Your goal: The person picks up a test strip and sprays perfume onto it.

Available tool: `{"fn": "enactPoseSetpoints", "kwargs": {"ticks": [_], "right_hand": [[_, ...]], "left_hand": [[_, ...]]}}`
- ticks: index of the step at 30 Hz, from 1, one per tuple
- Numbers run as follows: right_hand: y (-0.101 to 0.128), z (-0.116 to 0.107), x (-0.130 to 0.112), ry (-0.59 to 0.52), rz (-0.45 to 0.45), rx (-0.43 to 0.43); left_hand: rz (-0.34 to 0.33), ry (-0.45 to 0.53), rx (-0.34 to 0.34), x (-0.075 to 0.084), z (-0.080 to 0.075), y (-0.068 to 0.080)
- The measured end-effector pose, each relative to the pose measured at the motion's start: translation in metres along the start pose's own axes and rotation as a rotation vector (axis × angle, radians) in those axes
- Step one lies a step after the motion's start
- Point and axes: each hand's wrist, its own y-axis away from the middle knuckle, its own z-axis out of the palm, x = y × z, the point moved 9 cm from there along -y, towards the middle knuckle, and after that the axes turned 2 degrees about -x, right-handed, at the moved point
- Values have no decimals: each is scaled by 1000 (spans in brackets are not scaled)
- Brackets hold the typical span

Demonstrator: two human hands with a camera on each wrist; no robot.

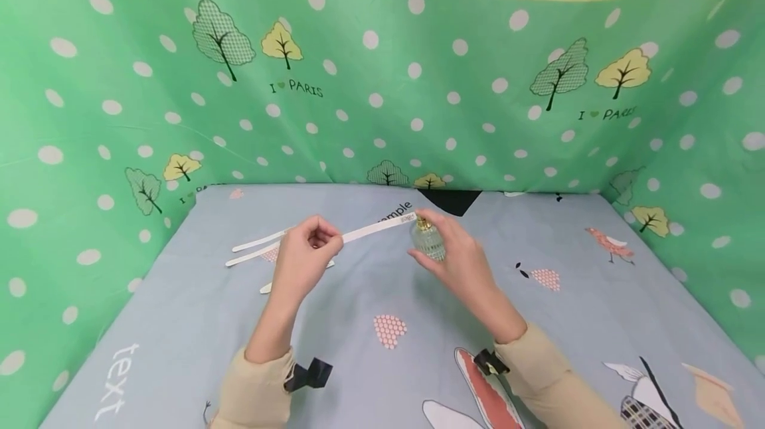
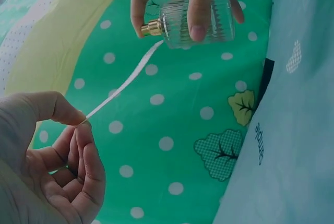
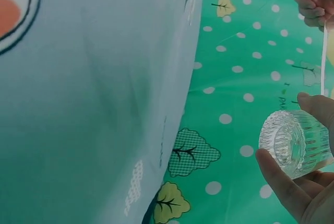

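Near the middle of the head view, the left hand [image 1: 301, 257] pinches one end of a white paper strip [image 1: 373, 230] between thumb and forefinger, the other fingers curled loosely into the palm. The strip runs up and to the right, its far end just beside the gold nozzle of a small ribbed glass bottle [image 1: 428, 242]. The right hand [image 1: 460, 259] grips that bottle, fingers and thumb wrapped round its sides, holding it above the cloth [image 1: 538, 323] a little right of centre.

In the left wrist view the bottle [image 2: 201, 23] sits at the top of the frame, lying sideways with its nozzle pointing left toward the strip's [image 2: 128, 80] tip. In the right wrist view the bottle's [image 3: 289, 140] round base shows at the lower right.

Three more white strips [image 1: 254, 250] lie on the blue printed cloth left of the left hand. A green dotted curtain [image 1: 382, 84] with trees fills the upper frame.
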Motion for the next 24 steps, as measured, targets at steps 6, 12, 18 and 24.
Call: {"fn": "enactPoseSetpoints", "kwargs": {"ticks": [6, 12, 18, 24], "right_hand": [[-1, 6, 5, 12, 32, -3], [-4, 14, 1, 13, 1, -19], [-2, 17, 3, 30, 20, -45], [-1, 8, 12, 30, 42, -45]], "left_hand": [[15, 6, -20, -2, 4, -3], [-8, 29, -5, -9, -1, 1], [-26, 15, 8, -15, -6, 2], [-27, 22, -2, -18, -12, -6]]}}
